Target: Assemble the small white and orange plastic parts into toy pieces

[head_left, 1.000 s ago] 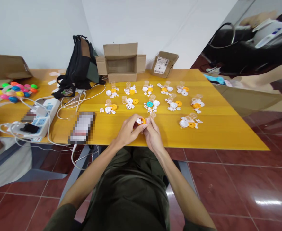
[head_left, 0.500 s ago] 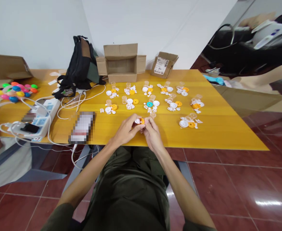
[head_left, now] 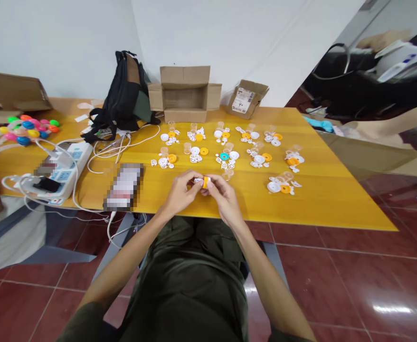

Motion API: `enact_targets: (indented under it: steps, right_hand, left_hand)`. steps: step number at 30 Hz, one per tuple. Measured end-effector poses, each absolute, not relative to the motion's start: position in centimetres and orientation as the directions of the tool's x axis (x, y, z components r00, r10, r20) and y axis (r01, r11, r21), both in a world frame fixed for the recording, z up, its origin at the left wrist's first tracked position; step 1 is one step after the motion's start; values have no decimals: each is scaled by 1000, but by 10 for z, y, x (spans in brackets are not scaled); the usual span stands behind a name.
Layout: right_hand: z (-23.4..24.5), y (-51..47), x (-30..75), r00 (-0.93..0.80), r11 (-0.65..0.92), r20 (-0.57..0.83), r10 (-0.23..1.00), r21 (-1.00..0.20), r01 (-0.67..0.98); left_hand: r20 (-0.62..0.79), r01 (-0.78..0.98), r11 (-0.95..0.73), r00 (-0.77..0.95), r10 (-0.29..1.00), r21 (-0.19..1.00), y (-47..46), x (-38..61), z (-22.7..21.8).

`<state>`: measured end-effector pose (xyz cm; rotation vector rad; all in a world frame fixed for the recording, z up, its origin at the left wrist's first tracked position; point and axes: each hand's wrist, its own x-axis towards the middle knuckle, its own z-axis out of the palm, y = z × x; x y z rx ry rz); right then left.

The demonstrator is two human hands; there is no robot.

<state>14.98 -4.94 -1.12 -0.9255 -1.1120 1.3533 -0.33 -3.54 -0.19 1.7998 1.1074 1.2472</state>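
left hand (head_left: 180,194), right hand (head_left: 225,199) closer on orange piece (head_left: 204,181), near table edge (head_left: 301,217)

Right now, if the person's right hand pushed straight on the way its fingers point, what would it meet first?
Most likely the left hand: the right hand points left and away, at the small orange and white plastic piece both hands pinch. Depth is hard to judge.

Bright, even light; floor tiles (head_left: 390,308) glare, edges seemingly warped.

Left hand (head_left: 180,194) and right hand (head_left: 223,200) have drawn closer around the orange piece (head_left: 205,181)
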Motion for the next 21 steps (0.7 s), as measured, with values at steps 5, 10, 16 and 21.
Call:
enact_targets:
  steps: [5, 10, 16, 21]
  right_hand:
    - [-13, -50, 151, -78, 61, 81, 994, -971, -231]
    - [-14, -51, 149, -54, 66, 79, 995, -977, -205]
    - [-19, -51, 150, 15, 94, 93, 996, -980, -175]
    - [-21, -47, 157, 21, 63, 59, 998, -968, -244]
  left_hand:
    - [308, 216, -341, 174, 935, 915, -33, -3, -9]
    - [237, 134, -261, 173, 956, 956, -32, -1, -11]
    - [229, 161, -250, 136, 964, 955, -30, -7, -10]
    - [318, 335, -326, 81, 945, 884, -29, -12, -12]
